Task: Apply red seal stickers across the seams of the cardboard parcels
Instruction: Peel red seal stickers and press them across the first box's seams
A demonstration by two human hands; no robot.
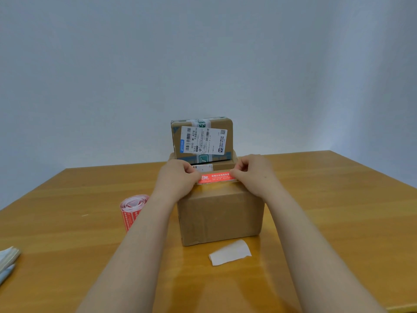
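Observation:
A plain cardboard parcel (220, 214) stands in the middle of the wooden table. A red seal sticker (215, 177) with white print stretches over its top. My left hand (177, 176) pinches the sticker's left end and my right hand (252, 171) pinches its right end. Whether the sticker touches the cardboard I cannot tell. Behind it, a taped parcel with a white shipping label (203, 138) stands on another cardboard parcel (222, 164). A roll of red seal stickers (132, 210) stands left of the near parcel, partly hidden by my left forearm.
A white strip of backing paper (230, 253) lies on the table (327, 211) just in front of the parcel. At the left edge lie a pale blue pen (6, 273) and some papers (9, 256). A grey-blue wall rises behind the table.

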